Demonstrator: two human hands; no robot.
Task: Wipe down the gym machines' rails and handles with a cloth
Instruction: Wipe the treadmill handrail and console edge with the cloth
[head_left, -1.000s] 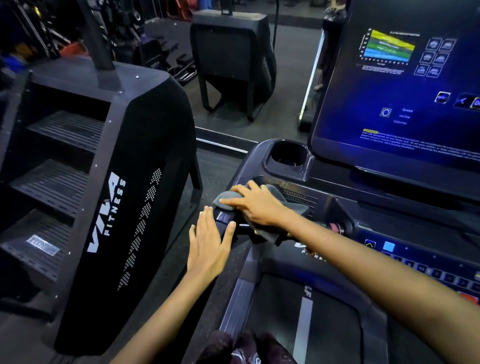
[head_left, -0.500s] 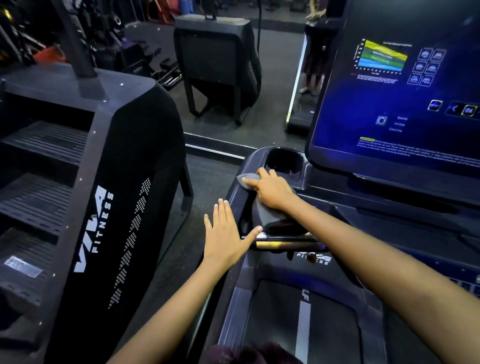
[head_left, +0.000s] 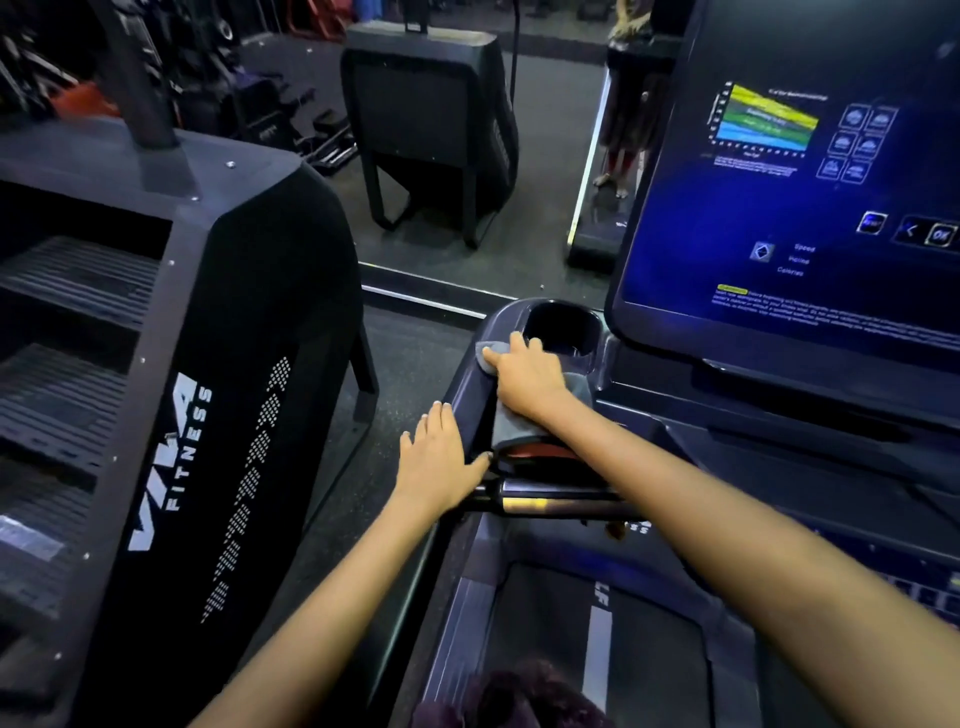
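My right hand (head_left: 527, 376) lies flat on a grey cloth (head_left: 511, 426) and presses it onto the left corner of the treadmill console (head_left: 470, 387), just beside the round cup holder (head_left: 563, 319). Cloth edges stick out ahead of the fingertips and behind the wrist. My left hand (head_left: 436, 460) rests with straight fingers on the console's outer left side, thumb toward the horizontal handle bar (head_left: 550, 501). The treadmill belt (head_left: 597, 623) runs below my arms.
A black stair-climber machine (head_left: 171, 415) stands close on the left, with a narrow strip of floor (head_left: 410, 353) between. The big lit touchscreen (head_left: 810, 202) rises at the right. Another machine (head_left: 431, 119) and weights stand farther back.
My right hand has slid the cloth forward along the console's left corner, from near the handle up to the cup holder. My left hand stays flat on the console's side.
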